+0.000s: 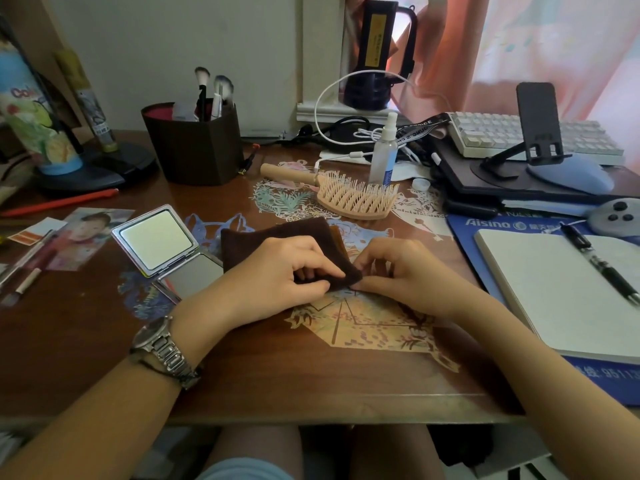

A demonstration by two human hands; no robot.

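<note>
Two hands meet mid-bench (pixel 263 375), just right of an open compact mirror (pixel 157 239). The left hand (pixel 287 271) pinches the near corner of a dark brown cloth (pixel 277 230) lying flat on the bench. The right hand (pixel 398 271), fingers curled, nips that same corner from the other side. A notebook (pixel 561 289) lies further right.

Dark wooden table (pixel 242 375) is carrying a folded brown cloth (pixel 273 235) at mid-desk, with an open compact mirror (pixel 166 251) lying just left of it and a wooden hairbrush (pixel 353 197) lying behind it, bristles up. A brown brush holder (pixel 197 154), a spray bottle (pixel 382 154) and a black lamp base (pixel 100 168) are standing further back. A photo (pixel 86 233) and a red pen (pixel 59 202) are lying at left, while a blue mat (pixel 460 233) is sitting at right under a white notebook (pixel 561 289).
</note>
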